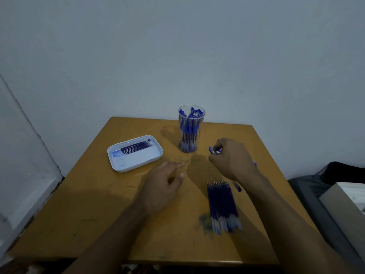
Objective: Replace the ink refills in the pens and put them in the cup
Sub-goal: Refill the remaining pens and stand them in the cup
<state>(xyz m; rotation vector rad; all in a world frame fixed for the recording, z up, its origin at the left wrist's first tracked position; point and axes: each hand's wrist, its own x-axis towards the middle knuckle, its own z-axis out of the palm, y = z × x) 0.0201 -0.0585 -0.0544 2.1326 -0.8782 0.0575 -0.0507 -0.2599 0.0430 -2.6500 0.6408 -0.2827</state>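
**Pens on a yellow table by a pale wall**

A scratched yellow table [98, 204] stands against a pale wall [177, 46]. Far in the middle, a clear cup [191, 129] holds blue pens. A white tray [134, 153] with refills lies to its left. More refills [223, 206] lie near, on the right. The left hand [163, 186] hovers, fingers loosely spread. The right hand [233, 158] pinches a blurry pen [214, 150], mostly hidden by the hand.

It looked like a plain room in a home, perhaps: bare pale wall [197, 46], worn wooden table [98, 214] pushed against it.
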